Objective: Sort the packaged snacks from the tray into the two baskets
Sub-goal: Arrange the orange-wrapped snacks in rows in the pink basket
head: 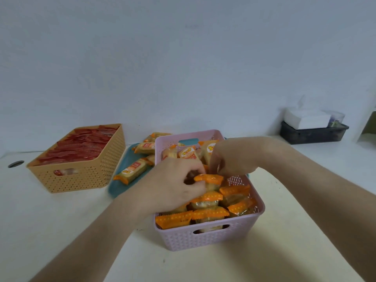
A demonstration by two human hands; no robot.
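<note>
**Both hands at work inside the pink basket**

The pink basket (pixel 209 239) stands on the white table (pixel 284 241), nearest the person, with its handle cut-out facing them. It is packed with orange-ended snack packets (pixel 209 213) standing in rows against its near wall.

Above the middle of the pink basket, the left hand (pixel 175 186) reaches in from the left. Its fingers are curled and its thumb and fingertips pinch the held packet (pixel 209 180) by its orange end.

Just beyond, over the far half of the pink basket, the right hand (pixel 230 157) comes in from the right. Its fingers are bent downward among the packets. Whether they grip anything cannot be told, as the fingertips are hidden and blurred.

The teal tray (pixel 120 186) lies partly under and behind the pink basket, showing at its left. Loose tray packets (pixel 132 173) lie flat on it.

Left of the pink basket, beyond the tray, stands the tan basket (pixel 81 178), filled with red packets (pixel 81 147).

Far right of the pink basket, against the wall, a dark bin (pixel 313 136) holds a white tissue box (pixel 305 119).
</note>
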